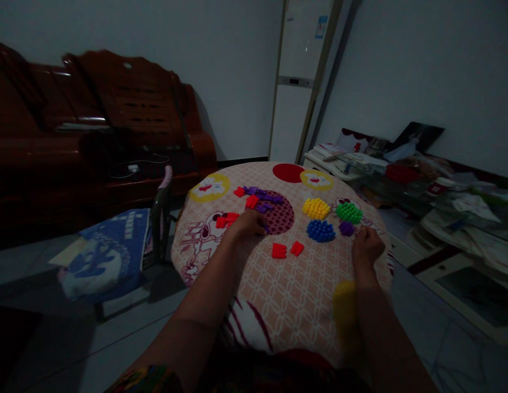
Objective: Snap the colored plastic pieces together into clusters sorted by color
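My left hand (250, 222) rests low over the round table's left middle, fingers pinched together, with a bit of a small purple plastic piece (266, 230) at the fingertips. Just beyond it lie purple pieces (258, 192) and a red piece (251, 202); more red pieces (227, 219) are to its left. My right hand (367, 245) is closed at the right side, its contents hidden. Beside it sits a small purple cluster (346, 228), with green (349, 212), blue (320, 230) and yellow (316, 208) clusters of knobbly pieces nearby. Two red pieces (279, 251) lie between the hands.
A patterned cloth covers the round table (287, 295). To the left stands a chair (159, 218) with a blue cloth (110, 251) on it, before a wooden sofa (131, 103). A cluttered glass-topped cabinet (438, 202) is at right. A tall white unit (297, 82) stands behind.
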{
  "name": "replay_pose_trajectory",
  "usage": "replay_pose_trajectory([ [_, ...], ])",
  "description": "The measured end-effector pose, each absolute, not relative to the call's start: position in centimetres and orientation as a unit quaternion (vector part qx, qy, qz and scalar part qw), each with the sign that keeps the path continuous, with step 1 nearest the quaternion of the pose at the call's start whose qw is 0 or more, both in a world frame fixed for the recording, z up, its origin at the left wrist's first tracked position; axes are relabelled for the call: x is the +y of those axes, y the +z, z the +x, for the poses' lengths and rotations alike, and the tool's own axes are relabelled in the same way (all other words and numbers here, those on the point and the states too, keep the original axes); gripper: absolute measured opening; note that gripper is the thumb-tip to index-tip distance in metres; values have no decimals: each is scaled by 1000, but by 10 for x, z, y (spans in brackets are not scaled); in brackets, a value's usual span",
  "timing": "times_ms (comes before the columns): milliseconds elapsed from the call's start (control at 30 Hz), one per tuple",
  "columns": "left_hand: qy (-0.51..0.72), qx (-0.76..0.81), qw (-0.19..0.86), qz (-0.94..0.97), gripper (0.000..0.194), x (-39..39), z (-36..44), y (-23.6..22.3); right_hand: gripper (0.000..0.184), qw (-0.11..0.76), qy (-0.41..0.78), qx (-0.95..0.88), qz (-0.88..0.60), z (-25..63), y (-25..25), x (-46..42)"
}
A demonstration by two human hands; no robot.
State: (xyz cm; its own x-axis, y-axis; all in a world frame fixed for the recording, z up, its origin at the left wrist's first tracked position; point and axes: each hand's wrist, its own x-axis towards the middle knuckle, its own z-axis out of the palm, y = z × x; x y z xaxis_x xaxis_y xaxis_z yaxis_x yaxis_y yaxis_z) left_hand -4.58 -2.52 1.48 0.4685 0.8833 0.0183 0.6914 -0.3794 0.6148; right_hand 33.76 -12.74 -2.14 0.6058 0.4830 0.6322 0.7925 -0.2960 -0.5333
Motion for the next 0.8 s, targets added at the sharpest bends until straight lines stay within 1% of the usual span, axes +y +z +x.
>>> replay_pose_trajectory([
  [100, 210, 485, 284, 800, 16, -27, -30, 12, 36, 442, -177, -422, -771, 323, -11, -133],
  [167, 264, 466, 329, 778, 21, -31, -17, 11, 38, 464, -168, -461, -738, 300, -4, -138],
  [233, 323, 412, 426, 737, 25, -37, -2, 10, 38, 494, -136, -527, -678, 267, -1, -144],
  [333, 359, 323, 585, 651, 35, -53, 19, 13, 32, 502, -28, -631, -591, 217, -2, -149],
  [400, 368, 300, 631, 614, 40, -62, 29, 15, 32, 496, 15, -664, -559, 194, -4, -149],
  [500, 373, 303, 651, 587, 39, -69, 39, 16, 34, 494, 21, -674, -549, 183, -6, -150],
  [633, 377, 300, 664, 571, 40, -71, 47, 14, 36, 480, -9, -674, -561, 188, -5, -154],
  [800, 373, 297, 678, 560, 44, -76, 56, 12, 25, 466, -42, -661, -587, 189, 0, -162],
])
